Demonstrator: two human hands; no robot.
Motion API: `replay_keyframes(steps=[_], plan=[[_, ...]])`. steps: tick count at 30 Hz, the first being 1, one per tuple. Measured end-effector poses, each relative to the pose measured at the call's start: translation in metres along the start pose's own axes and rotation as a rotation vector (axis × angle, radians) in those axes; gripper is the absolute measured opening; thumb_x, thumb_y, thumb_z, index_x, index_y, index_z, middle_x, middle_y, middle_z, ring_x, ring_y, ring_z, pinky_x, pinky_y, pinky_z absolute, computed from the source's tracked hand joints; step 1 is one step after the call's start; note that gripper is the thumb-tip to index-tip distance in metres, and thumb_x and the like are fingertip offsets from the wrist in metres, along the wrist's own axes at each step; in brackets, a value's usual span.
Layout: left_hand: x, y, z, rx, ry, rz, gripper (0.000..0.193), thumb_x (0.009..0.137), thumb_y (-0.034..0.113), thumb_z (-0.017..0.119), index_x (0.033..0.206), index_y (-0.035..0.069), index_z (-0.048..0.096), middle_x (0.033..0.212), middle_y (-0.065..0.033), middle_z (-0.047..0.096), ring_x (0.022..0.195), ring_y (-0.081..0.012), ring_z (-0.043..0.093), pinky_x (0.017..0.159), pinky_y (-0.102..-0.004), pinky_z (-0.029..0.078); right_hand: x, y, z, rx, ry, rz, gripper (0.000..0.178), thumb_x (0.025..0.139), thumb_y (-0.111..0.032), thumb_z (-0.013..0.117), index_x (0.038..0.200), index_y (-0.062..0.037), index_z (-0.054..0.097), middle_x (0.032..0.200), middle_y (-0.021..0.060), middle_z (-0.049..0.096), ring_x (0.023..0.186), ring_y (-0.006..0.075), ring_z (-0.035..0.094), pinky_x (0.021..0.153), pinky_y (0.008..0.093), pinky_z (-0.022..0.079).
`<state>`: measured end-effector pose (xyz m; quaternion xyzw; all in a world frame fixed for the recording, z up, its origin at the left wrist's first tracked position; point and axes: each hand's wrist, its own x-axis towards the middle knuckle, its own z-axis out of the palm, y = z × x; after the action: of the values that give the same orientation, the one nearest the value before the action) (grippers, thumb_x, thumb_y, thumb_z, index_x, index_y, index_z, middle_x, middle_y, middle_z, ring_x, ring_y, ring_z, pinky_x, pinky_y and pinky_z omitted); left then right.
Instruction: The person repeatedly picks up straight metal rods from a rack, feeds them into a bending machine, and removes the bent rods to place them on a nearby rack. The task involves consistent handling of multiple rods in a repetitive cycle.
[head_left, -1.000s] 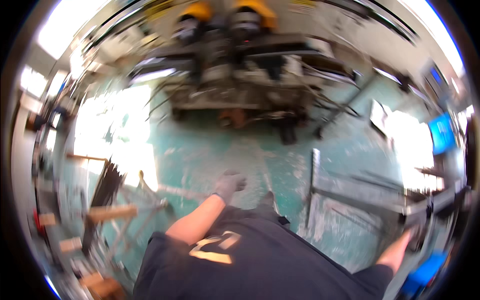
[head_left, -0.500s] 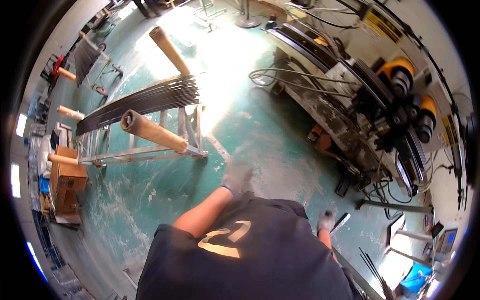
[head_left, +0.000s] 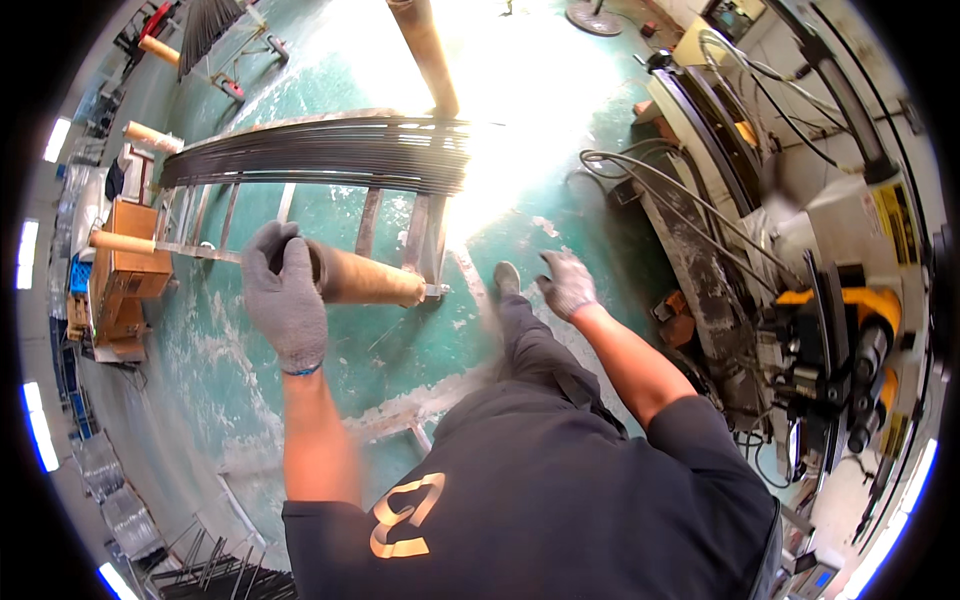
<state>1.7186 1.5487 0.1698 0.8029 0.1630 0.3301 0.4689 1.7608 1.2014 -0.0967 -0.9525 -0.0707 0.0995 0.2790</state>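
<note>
Gripping the near end of a tan cardboard tube point(head_left: 360, 280), the gloved left hand point(head_left: 285, 300) is wrapping its fingers over the tube's open mouth, seemingly to steady it on the metal rack point(head_left: 395, 225). The tube is lying across the rack's lower rails, just below a bundle of long dark rods point(head_left: 320, 155) resting on top. The right hand point(head_left: 567, 283) is hanging free with fingers spread, holding nothing, near the person's shoe point(head_left: 506, 279). A cardboard box point(head_left: 125, 270) is sitting at far left; its contents are not showing.
</note>
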Motion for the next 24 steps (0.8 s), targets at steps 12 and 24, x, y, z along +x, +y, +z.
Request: replay_keyframes(steps=[12,24], plan=[[0.049,-0.030,0.051,0.815,-0.184,-0.076,0.015,0.092,0.003,0.068,0.106,-0.001,0.071,0.098,-0.0156,0.072,0.088,-0.0327,0.066,0.082,-0.0416,0.052,0.292,-0.080,0.185,-0.251,-0.037,-0.376,0.047,0.093,-0.013,0.060,0.138,-0.0002,0.056,0.138,0.0198,0.060,0.130,0.0374,0.056,0.109,0.0490,0.045],[0.071,-0.030,0.072,0.979,-0.217,-0.331,0.021,0.094,0.009,0.062,0.110,-0.002,0.068,0.114,-0.0212,0.073,0.100,-0.0403,0.063,0.093,-0.0493,0.049,0.337,-0.094,0.237,-0.350,-0.134,-0.373,0.029,0.092,-0.011,0.055,0.119,-0.0015,0.059,0.103,0.0169,0.065,0.100,0.0341,0.064,0.091,0.0482,0.050]])
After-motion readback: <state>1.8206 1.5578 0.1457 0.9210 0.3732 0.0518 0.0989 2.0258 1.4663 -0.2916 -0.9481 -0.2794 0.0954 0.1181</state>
